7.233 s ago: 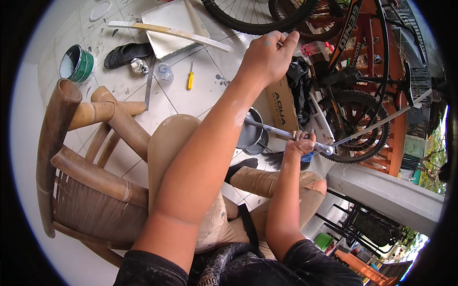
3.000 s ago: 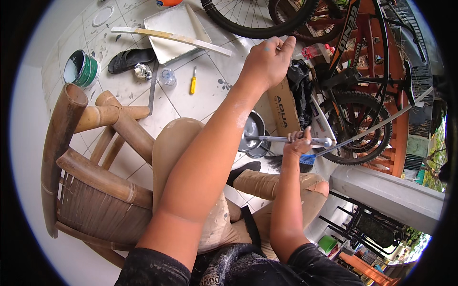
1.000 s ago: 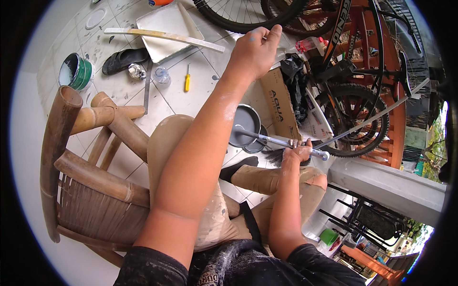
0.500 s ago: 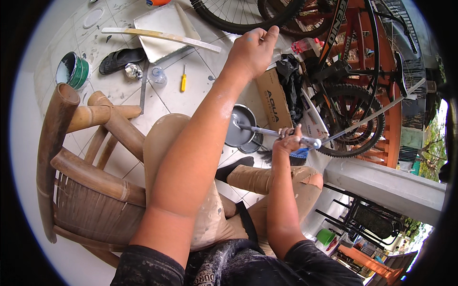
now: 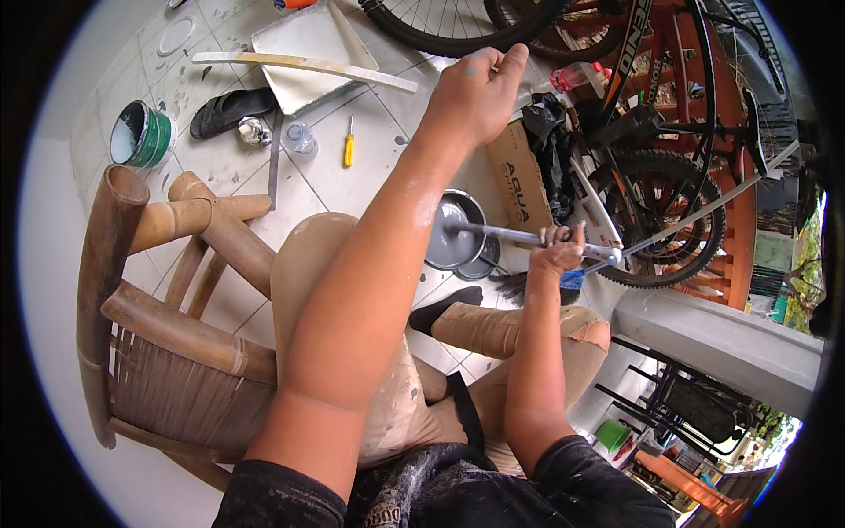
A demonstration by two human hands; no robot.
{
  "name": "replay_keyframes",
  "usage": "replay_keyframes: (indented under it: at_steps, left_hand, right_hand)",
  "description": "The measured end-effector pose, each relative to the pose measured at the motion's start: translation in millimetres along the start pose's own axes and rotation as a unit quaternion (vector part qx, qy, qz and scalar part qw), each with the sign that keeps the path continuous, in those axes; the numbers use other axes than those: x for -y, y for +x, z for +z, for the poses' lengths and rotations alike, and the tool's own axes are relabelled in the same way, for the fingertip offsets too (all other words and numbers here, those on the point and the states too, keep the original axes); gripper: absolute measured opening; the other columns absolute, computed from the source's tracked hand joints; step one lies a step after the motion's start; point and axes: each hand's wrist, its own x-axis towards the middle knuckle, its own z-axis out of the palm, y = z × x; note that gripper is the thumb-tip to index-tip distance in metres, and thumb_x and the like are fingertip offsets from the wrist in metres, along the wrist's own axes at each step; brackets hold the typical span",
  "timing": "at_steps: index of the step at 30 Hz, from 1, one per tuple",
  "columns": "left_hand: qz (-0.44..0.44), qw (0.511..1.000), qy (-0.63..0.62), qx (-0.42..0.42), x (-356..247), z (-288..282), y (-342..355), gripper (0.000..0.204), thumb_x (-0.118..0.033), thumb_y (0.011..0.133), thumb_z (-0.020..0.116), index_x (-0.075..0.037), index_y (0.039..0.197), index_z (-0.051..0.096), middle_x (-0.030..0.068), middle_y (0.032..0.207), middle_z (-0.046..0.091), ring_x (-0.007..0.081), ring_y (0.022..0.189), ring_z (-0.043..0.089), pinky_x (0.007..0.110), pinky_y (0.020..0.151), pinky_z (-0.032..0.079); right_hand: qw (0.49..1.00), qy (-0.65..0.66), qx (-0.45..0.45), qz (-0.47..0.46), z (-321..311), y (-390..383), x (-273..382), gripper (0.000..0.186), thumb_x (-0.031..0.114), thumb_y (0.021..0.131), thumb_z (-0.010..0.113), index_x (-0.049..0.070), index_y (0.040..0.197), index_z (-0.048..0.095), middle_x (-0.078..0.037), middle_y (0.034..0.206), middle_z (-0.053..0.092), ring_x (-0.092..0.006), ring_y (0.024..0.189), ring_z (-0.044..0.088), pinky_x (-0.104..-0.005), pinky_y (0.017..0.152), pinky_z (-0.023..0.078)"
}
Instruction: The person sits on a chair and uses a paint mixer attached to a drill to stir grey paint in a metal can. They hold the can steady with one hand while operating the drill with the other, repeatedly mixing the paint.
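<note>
My right hand (image 5: 558, 252) grips a long stick (image 5: 510, 233) coated in grey, its thick rounded end sticking out past the fist. The other end of the stick dips into grey paint inside a round bucket (image 5: 456, 263). Raised high in front of me, my left hand (image 5: 480, 92) shows its back, with fingers curled and thumb stretched out. Whatever it may hold is hidden from view. My left forearm covers the near-left edge of the bucket. Just beyond the bucket stands a brown cardboard box (image 5: 518, 176).
A yellow screwdriver (image 5: 349, 150), clear bottle (image 5: 302, 141), black sandal (image 5: 231, 112) and green pail (image 5: 150, 136) are on the tiles. A wooden strip (image 5: 304, 69) crosses a white tray (image 5: 330, 26). Bicycles (image 5: 660, 211) and a broom (image 5: 519, 287) are at right; a bamboo chair (image 5: 189, 352) at left.
My right hand has shifted slightly right with the stick, whose lower end has moved a little within the paint. My left hand stays raised and closed. The whole view has drifted slightly.
</note>
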Motion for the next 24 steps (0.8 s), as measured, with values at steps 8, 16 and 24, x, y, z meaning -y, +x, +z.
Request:
replay_keyframes:
  at_steps: [8,16,24]
  left_hand:
    - [-0.018,0.998,0.015,0.051,2.4,3.3,2.0,0.072,-0.067,0.109,0.049,0.002,0.113,0.073,0.0115,0.098,0.076,0.0179,0.086,0.073,0.033,0.081,0.057]
    - [-0.02,0.999,0.007,0.031,1.6,4.6,-0.7,0.067,-0.062,0.11,0.047,-0.001,0.098,0.07,0.0194,0.087,0.075,0.0387,0.088,0.072,0.045,0.083,0.055]
    - [-0.02,0.998,0.005,0.053,2.4,5.9,-0.2,0.067,-0.064,0.11,0.046,-0.002,0.096,0.068,0.0187,0.083,0.072,0.039,0.082,0.069,0.046,0.08,0.054]
  right_hand:
    - [0.997,0.015,-0.051,0.061,-5.5,17.6,-17.6,0.05,0.034,0.103,0.069,0.017,0.065,0.041,0.001,0.05,0.032,-0.0163,0.038,0.032,-0.036,0.041,0.028]
    - [0.997,-0.001,-0.049,0.066,-21.4,36.3,-17.2,0.052,0.041,0.105,0.062,0.017,0.064,0.041,0.001,0.05,0.034,-0.0157,0.038,0.033,-0.0326,0.042,0.028]
    - [0.997,0.06,-0.031,0.034,-12.9,21.8,-18.4,0.048,0.028,0.103,0.068,0.018,0.064,0.041,0.003,0.05,0.033,-0.0138,0.038,0.034,-0.0334,0.038,0.027]
